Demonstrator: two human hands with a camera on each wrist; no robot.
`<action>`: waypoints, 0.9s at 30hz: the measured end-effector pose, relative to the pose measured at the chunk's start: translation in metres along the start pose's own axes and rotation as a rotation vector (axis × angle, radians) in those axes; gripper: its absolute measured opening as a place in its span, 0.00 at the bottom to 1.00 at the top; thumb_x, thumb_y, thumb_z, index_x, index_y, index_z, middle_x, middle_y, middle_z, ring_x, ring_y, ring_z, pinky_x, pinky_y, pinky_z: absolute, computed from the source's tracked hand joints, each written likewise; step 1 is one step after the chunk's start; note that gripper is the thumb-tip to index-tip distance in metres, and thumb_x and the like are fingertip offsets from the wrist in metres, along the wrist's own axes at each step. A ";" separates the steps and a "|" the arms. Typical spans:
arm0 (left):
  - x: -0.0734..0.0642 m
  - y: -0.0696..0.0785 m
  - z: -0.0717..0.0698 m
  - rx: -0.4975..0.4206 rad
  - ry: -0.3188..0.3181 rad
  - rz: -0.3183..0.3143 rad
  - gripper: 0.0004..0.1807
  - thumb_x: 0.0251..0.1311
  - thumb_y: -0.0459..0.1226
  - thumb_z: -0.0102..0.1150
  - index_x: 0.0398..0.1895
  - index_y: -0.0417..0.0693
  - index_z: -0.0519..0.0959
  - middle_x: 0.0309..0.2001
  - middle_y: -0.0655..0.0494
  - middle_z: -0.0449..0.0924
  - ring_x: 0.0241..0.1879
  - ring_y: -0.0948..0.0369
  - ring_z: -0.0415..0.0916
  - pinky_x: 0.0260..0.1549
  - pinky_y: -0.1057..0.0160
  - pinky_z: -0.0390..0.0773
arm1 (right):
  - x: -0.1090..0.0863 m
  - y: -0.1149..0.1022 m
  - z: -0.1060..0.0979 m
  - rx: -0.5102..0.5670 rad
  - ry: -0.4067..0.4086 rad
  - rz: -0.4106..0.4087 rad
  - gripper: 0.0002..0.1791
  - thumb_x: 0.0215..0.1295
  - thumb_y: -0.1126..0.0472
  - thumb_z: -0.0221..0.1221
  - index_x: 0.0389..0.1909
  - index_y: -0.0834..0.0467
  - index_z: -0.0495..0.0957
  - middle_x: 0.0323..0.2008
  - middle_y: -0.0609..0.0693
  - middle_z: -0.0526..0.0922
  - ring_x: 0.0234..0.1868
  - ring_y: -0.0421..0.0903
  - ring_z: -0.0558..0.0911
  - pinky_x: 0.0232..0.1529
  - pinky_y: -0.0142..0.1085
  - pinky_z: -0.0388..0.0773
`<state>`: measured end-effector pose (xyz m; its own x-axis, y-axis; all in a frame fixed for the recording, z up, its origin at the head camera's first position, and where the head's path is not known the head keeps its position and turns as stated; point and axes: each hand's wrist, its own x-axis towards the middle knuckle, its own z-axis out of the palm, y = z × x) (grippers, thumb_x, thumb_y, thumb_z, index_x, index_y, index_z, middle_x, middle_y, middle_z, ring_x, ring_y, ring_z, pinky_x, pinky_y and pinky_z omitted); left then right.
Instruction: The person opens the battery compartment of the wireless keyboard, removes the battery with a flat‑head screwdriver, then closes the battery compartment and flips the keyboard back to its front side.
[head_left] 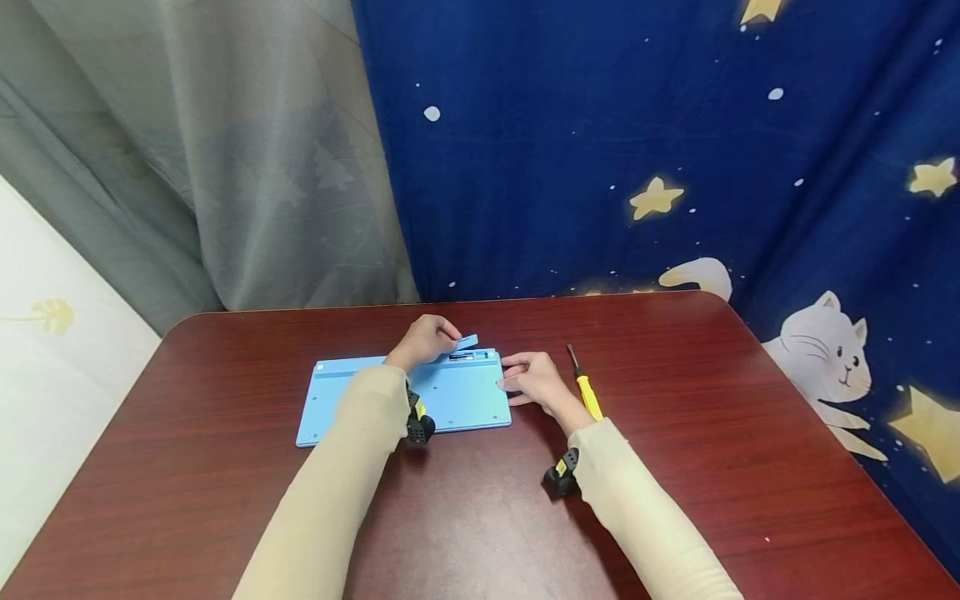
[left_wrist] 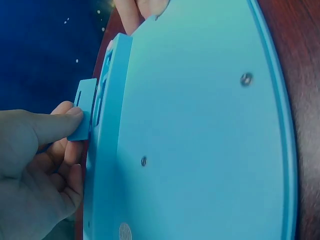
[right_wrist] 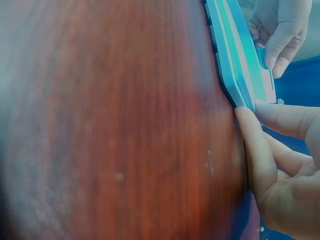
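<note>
A light blue keyboard (head_left: 465,400) lies underside up on the table, with screws visible in its back. Along its raised far edge, toward the right, a battery compartment (head_left: 471,356) is uncovered. My left hand (head_left: 426,340) pinches a small blue battery cover (left_wrist: 86,95) between thumb and fingers, just beyond that edge. At the keyboard's right end, my right hand (head_left: 536,379) holds the side edge, thumb on the upper face and a finger at the lower rim in the right wrist view. What the compartment contains is too small to make out.
A screwdriver (head_left: 588,395) with a yellow handle and dark shaft lies right of my right hand, partly behind the forearm. The dark red wooden table (head_left: 225,483) ends at curtains (head_left: 525,167) along its far side.
</note>
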<state>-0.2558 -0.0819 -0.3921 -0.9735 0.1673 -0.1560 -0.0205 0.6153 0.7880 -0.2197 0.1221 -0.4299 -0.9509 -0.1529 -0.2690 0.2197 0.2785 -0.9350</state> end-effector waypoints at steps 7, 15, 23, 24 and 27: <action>0.000 -0.008 -0.010 0.015 0.012 0.006 0.07 0.59 0.29 0.55 0.39 0.35 0.79 0.42 0.45 0.77 0.42 0.52 0.71 0.45 0.56 0.71 | 0.001 0.000 0.000 -0.004 0.002 -0.009 0.23 0.51 0.75 0.62 0.51 0.67 0.74 0.34 0.60 0.78 0.29 0.47 0.81 0.27 0.42 0.79; 0.004 -0.018 -0.019 0.038 0.022 0.001 0.08 0.59 0.29 0.56 0.40 0.35 0.81 0.47 0.43 0.76 0.47 0.51 0.71 0.46 0.56 0.72 | 0.001 0.001 0.000 -0.005 0.007 0.000 0.23 0.51 0.75 0.63 0.51 0.66 0.74 0.35 0.60 0.78 0.29 0.47 0.81 0.27 0.42 0.79; 0.008 -0.027 -0.024 0.058 0.030 -0.005 0.09 0.60 0.28 0.54 0.40 0.35 0.81 0.48 0.41 0.76 0.50 0.49 0.68 0.50 0.53 0.69 | 0.001 -0.001 0.001 -0.009 0.011 -0.002 0.23 0.51 0.74 0.63 0.52 0.66 0.74 0.35 0.60 0.78 0.30 0.47 0.81 0.27 0.42 0.79; 0.009 -0.027 -0.024 0.061 0.032 -0.003 0.09 0.60 0.28 0.54 0.40 0.35 0.81 0.48 0.41 0.76 0.50 0.49 0.68 0.50 0.52 0.69 | 0.001 -0.001 0.001 -0.007 0.010 -0.001 0.23 0.51 0.74 0.63 0.51 0.66 0.74 0.35 0.60 0.78 0.30 0.47 0.81 0.27 0.42 0.79; 0.010 -0.030 -0.024 0.071 0.041 0.006 0.09 0.60 0.27 0.53 0.40 0.35 0.81 0.48 0.40 0.75 0.49 0.49 0.69 0.49 0.52 0.69 | 0.000 0.000 0.001 -0.006 0.010 0.003 0.23 0.51 0.74 0.63 0.51 0.65 0.74 0.35 0.60 0.78 0.30 0.47 0.81 0.28 0.42 0.79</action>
<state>-0.2705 -0.1169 -0.4035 -0.9820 0.1407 -0.1258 0.0002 0.6674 0.7447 -0.2194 0.1207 -0.4300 -0.9525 -0.1422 -0.2695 0.2213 0.2850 -0.9326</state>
